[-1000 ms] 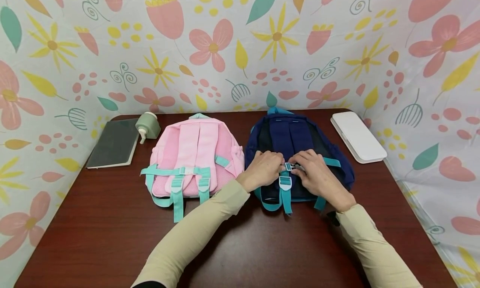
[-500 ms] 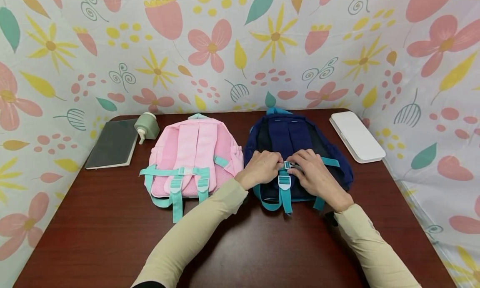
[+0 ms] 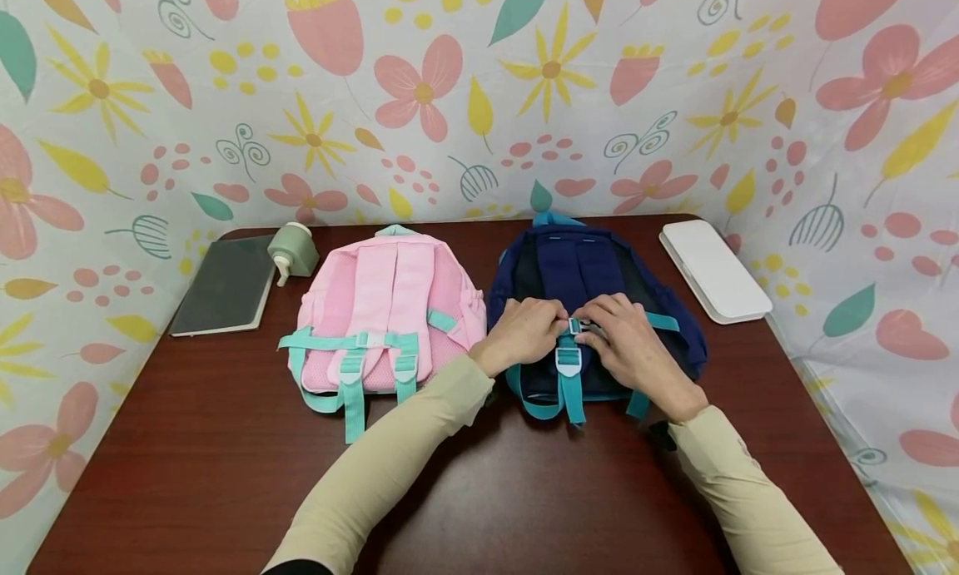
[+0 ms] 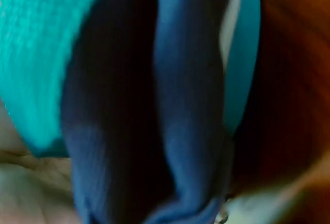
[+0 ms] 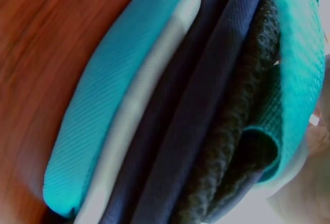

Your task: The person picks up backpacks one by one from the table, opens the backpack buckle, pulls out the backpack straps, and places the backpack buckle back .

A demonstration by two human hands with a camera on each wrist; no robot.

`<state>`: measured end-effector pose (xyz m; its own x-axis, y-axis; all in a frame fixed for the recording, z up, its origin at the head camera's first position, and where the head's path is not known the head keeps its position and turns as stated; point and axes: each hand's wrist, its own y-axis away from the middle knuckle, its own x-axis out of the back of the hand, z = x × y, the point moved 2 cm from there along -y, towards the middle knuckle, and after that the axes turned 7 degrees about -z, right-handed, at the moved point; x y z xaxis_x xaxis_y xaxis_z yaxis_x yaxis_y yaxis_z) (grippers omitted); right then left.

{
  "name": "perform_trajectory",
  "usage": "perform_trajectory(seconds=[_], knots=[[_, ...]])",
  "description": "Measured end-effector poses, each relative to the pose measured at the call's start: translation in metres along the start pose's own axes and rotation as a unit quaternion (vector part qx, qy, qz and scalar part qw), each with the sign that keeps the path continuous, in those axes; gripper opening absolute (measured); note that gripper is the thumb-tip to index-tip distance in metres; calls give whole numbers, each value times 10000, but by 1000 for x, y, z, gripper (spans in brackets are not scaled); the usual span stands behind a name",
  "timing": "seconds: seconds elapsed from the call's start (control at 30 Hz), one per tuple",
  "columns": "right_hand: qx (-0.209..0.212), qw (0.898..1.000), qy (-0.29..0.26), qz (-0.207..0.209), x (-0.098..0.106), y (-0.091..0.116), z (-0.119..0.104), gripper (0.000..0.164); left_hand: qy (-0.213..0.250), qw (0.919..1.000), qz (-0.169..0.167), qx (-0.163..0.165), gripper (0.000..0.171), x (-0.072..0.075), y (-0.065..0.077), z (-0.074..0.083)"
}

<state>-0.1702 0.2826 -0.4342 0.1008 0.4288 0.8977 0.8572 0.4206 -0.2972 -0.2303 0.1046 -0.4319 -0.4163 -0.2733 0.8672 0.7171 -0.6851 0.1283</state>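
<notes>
The navy backpack (image 3: 577, 271) is laid on the right half of the table (image 3: 225, 475), back panel up and lower edge toward the person, an arrangement judged to put its straps within reach of both hands. Its small white buckle (image 3: 575, 326) is pinched from one side by the curled fingers of the left hand (image 3: 523, 334) and from the other by the right hand (image 3: 625, 342); the two-sided grip is best explained by a need to steady one part while the other is worked. Whether the buckle is fastened cannot be told, as its ends are covered by fingertips and only fabric edges and turquoise webbing are shown in the wrist views.

The pink backpack (image 3: 393, 275) is set just beside, likewise straps up. The dark notebook (image 3: 227, 285), green bottle (image 3: 295, 250) and white case (image 3: 715, 271) are placed toward the far corners, where the working area is left unobstructed. No brand, label or writing can be read on any of these items.
</notes>
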Motion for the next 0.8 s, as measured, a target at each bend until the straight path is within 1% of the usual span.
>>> perform_trajectory(seconds=[0.03, 0.13, 0.2, 0.37, 0.47, 0.57, 0.67, 0.7, 0.73, 0.8], knots=[[-13, 10000, -27, 21, 0, 0, 0, 20, -40, 10000, -17, 49, 26, 0, 0, 0], [-49, 9999, -118, 58, 0, 0, -1, 20, -91, 9999, -4, 95, 22, -5, -5, -6], [-63, 9998, -169, 73, 1, 0, -1, 19, 17, 10000, -31, 72, 22, -3, -3, -4], [-38, 9998, -179, 98, 2, 0, -1, 19, 317, 9994, -41, -110, 23, 5, 5, 4], [-16, 9998, -178, 115, 1, 1, 0, 19, 443, 9988, -31, -220, 23, 5, 5, 4], [30, 9996, -254, 134, -1, 0, 1, 20, 423, 9989, -48, -170, 24, 1, 3, 0], [109, 9992, -356, 149, -2, 0, 1, 20, 192, 9996, -189, -11, 26, 1, 4, -1], [142, 9990, -384, 155, -2, 0, 2, 20, 199, 9996, -210, 10, 26, 0, 3, -2], [166, 9989, -412, 157, -2, 0, 2, 20, 173, 9995, -256, 25, 25, 2, 5, -1], [212, 9987, -434, 168, -2, 0, 2, 20, 107, 9997, -224, -50, 24, -4, -3, -7]])
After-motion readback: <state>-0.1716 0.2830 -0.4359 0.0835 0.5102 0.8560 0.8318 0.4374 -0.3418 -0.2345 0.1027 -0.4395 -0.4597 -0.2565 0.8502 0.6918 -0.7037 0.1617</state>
